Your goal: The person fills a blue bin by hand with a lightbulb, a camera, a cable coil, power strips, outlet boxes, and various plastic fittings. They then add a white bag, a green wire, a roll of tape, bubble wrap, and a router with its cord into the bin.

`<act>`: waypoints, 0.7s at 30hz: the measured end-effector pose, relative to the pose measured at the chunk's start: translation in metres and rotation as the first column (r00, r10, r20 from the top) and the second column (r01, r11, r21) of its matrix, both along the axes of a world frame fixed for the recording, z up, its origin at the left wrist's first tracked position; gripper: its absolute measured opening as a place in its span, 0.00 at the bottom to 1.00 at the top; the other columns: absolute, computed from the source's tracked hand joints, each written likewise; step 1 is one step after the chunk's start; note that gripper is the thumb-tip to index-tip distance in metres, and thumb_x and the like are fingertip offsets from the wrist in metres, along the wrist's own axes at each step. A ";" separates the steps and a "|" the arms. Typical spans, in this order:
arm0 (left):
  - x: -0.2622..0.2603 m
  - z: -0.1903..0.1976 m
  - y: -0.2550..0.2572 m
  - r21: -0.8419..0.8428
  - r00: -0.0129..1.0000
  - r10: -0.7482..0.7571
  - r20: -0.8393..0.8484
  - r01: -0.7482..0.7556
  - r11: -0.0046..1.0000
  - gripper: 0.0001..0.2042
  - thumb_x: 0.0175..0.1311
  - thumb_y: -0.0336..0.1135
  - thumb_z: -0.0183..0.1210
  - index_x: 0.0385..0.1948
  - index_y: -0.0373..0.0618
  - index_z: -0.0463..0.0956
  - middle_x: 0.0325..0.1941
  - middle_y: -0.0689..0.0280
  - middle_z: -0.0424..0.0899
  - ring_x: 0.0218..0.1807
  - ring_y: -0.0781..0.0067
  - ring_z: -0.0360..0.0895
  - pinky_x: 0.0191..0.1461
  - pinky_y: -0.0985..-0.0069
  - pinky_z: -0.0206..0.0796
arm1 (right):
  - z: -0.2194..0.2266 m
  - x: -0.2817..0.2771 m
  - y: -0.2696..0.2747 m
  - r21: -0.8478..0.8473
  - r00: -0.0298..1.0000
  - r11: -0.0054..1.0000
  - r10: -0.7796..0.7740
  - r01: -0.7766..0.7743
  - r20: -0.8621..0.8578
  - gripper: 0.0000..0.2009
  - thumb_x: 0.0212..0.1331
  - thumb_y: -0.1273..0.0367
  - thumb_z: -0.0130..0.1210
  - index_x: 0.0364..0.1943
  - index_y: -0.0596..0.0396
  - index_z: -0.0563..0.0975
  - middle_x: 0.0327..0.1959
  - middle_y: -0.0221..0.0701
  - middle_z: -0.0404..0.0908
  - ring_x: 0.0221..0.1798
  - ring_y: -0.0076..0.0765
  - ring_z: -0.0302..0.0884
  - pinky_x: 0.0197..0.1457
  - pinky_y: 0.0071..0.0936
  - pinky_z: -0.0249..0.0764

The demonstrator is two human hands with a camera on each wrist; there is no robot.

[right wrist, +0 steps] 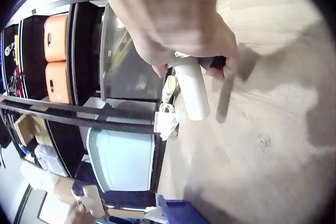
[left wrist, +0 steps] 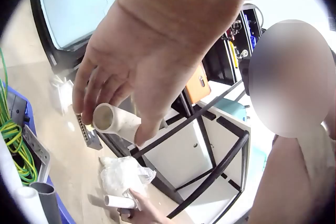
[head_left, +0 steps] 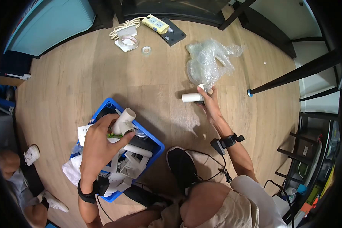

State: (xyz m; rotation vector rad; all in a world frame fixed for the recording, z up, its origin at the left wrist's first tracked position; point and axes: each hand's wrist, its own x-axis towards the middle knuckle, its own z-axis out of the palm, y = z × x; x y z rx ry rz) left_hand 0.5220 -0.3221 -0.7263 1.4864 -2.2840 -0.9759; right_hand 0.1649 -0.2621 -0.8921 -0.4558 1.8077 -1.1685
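Observation:
My left hand point(head_left: 97, 146) grips a white plastic pipe tee point(head_left: 124, 121) between thumb and fingers, above a blue bin point(head_left: 158, 147). In the left wrist view the round open end of the tee point(left wrist: 106, 118) faces the camera. Over the floor, my right hand point(head_left: 213, 104) holds a white tube point(head_left: 190, 97) that sticks out to the left. A black piece point(right wrist: 212, 62) shows under the fingers in the right wrist view; the palm hides the rest. Crumpled bubble wrap point(head_left: 207, 60) lies just beyond the right hand.
White plastic parts and a green-yellow wire coil point(left wrist: 18, 150) fill the bin. A power strip point(head_left: 155, 24) and tape roll point(head_left: 146, 49) lie at the back. A black table leg point(head_left: 292, 74) stands right. Another person's shoes point(head_left: 32, 154) are at left.

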 end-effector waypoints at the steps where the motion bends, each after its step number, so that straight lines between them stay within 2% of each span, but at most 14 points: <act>1: 0.004 0.000 0.003 0.022 1.000 0.006 -0.011 -0.006 1.000 0.24 0.53 0.39 0.77 0.48 0.35 0.81 0.38 0.54 0.88 0.36 0.59 0.84 0.44 0.68 0.77 | -0.004 -0.007 0.004 -0.012 0.992 1.000 0.013 -0.012 0.122 0.57 0.59 0.47 0.70 0.77 0.61 0.42 0.63 0.50 0.71 0.58 0.40 0.77 0.49 0.31 0.79; 2: 0.007 0.000 0.004 0.043 1.000 0.013 -0.023 -0.012 0.999 0.24 0.54 0.41 0.76 0.47 0.35 0.81 0.38 0.54 0.87 0.37 0.57 0.84 0.45 0.66 0.77 | -0.005 -0.012 0.006 -0.026 0.970 0.999 0.028 -0.022 0.241 0.57 0.59 0.50 0.72 0.78 0.60 0.41 0.64 0.49 0.69 0.59 0.42 0.77 0.49 0.31 0.80; 6: 0.014 -0.004 0.007 0.033 1.000 0.024 -0.020 -0.023 0.999 0.24 0.54 0.40 0.77 0.48 0.36 0.81 0.38 0.54 0.87 0.36 0.58 0.83 0.45 0.67 0.77 | 0.007 -0.002 0.010 -0.056 0.968 0.998 -0.007 0.021 0.249 0.57 0.58 0.57 0.74 0.78 0.60 0.40 0.63 0.48 0.69 0.59 0.40 0.77 0.44 0.28 0.83; 9: 0.017 -0.007 0.009 0.034 0.999 0.012 -0.034 -0.011 0.999 0.23 0.54 0.39 0.77 0.48 0.36 0.81 0.39 0.54 0.88 0.37 0.58 0.84 0.45 0.67 0.77 | 0.011 0.006 0.015 -0.038 0.992 0.996 -0.076 0.080 0.100 0.58 0.55 0.61 0.77 0.78 0.61 0.40 0.57 0.47 0.73 0.54 0.36 0.79 0.41 0.29 0.84; 10: 0.016 -0.007 0.009 0.050 0.999 0.024 -0.041 -0.022 0.999 0.24 0.53 0.37 0.77 0.49 0.36 0.81 0.40 0.54 0.89 0.38 0.59 0.85 0.47 0.67 0.77 | 0.007 0.006 0.018 -0.025 0.991 1.000 0.006 -0.010 -0.133 0.59 0.54 0.62 0.77 0.77 0.62 0.40 0.53 0.45 0.75 0.51 0.36 0.80 0.40 0.29 0.83; 11: 0.016 -0.007 0.010 0.065 0.998 0.035 -0.048 -0.032 0.997 0.24 0.53 0.36 0.77 0.50 0.37 0.81 0.41 0.54 0.90 0.39 0.60 0.87 0.49 0.67 0.77 | 0.003 0.007 0.022 0.009 0.930 0.996 0.090 -0.093 -0.356 0.59 0.53 0.62 0.78 0.77 0.63 0.40 0.49 0.44 0.78 0.48 0.35 0.81 0.40 0.29 0.83; 12: 0.016 -0.006 0.011 0.075 0.998 0.031 -0.051 -0.027 0.997 0.24 0.53 0.36 0.77 0.50 0.37 0.81 0.41 0.54 0.90 0.39 0.60 0.87 0.49 0.67 0.77 | 0.004 0.013 0.026 -0.017 0.927 0.999 0.037 -0.047 -0.372 0.59 0.50 0.62 0.80 0.76 0.62 0.44 0.42 0.41 0.79 0.43 0.38 0.82 0.42 0.32 0.83; 13: 0.015 -0.004 0.011 0.067 0.998 0.034 -0.047 -0.031 0.997 0.24 0.53 0.36 0.77 0.50 0.37 0.81 0.41 0.54 0.90 0.39 0.60 0.86 0.49 0.67 0.77 | -0.003 0.011 0.030 -0.009 0.926 0.999 0.038 -0.045 -0.376 0.59 0.50 0.62 0.80 0.76 0.62 0.44 0.42 0.41 0.79 0.43 0.38 0.82 0.42 0.32 0.83; 15: 0.015 -0.004 0.010 0.066 0.998 0.033 -0.045 -0.030 0.997 0.24 0.52 0.35 0.77 0.50 0.37 0.80 0.41 0.54 0.90 0.39 0.59 0.86 0.49 0.67 0.76 | -0.016 0.011 0.038 -0.071 0.716 0.975 0.103 -0.209 -0.690 0.56 0.50 0.61 0.80 0.76 0.59 0.48 0.42 0.41 0.79 0.42 0.40 0.82 0.46 0.37 0.81; 16: 0.016 -0.005 0.009 0.061 0.999 0.031 -0.043 -0.028 0.998 0.24 0.52 0.35 0.77 0.50 0.37 0.80 0.41 0.53 0.90 0.39 0.59 0.86 0.49 0.67 0.76 | -0.006 0.016 0.042 -0.047 0.783 0.983 0.112 -0.177 -0.612 0.53 0.49 0.61 0.80 0.75 0.57 0.53 0.44 0.42 0.78 0.43 0.41 0.81 0.49 0.40 0.80; 17: 0.016 -0.006 0.009 0.053 0.999 0.032 -0.042 -0.030 0.998 0.24 0.52 0.35 0.77 0.50 0.36 0.80 0.41 0.53 0.90 0.39 0.59 0.85 0.49 0.67 0.75 | -0.007 0.017 0.046 -0.041 0.782 0.984 0.113 -0.175 -0.613 0.53 0.49 0.61 0.80 0.75 0.57 0.53 0.44 0.42 0.78 0.43 0.41 0.81 0.49 0.40 0.80; 19: 0.016 -0.007 0.010 0.050 0.997 0.037 -0.063 -0.034 0.998 0.24 0.51 0.35 0.78 0.49 0.36 0.80 0.40 0.53 0.89 0.38 0.58 0.85 0.48 0.67 0.75 | -0.014 0.017 0.052 -0.045 0.729 0.950 0.205 -0.308 -0.653 0.52 0.49 0.61 0.80 0.74 0.57 0.55 0.46 0.44 0.78 0.46 0.43 0.82 0.49 0.39 0.81; 20: 0.016 -0.006 0.011 0.041 0.998 0.038 -0.059 -0.035 0.999 0.24 0.51 0.35 0.77 0.49 0.35 0.80 0.40 0.53 0.89 0.38 0.58 0.84 0.48 0.67 0.75 | -0.024 0.017 0.055 -0.048 0.654 0.926 0.227 -0.375 -0.722 0.48 0.49 0.61 0.80 0.71 0.58 0.60 0.50 0.46 0.80 0.49 0.48 0.82 0.53 0.41 0.81; 21: 0.017 -0.005 0.012 0.032 0.998 0.041 -0.052 -0.039 0.999 0.24 0.51 0.35 0.77 0.49 0.35 0.80 0.40 0.52 0.89 0.38 0.59 0.84 0.48 0.66 0.75 | -0.023 0.019 0.055 -0.044 0.656 0.925 0.235 -0.379 -0.717 0.48 0.49 0.61 0.80 0.71 0.58 0.60 0.50 0.46 0.80 0.49 0.48 0.82 0.53 0.41 0.81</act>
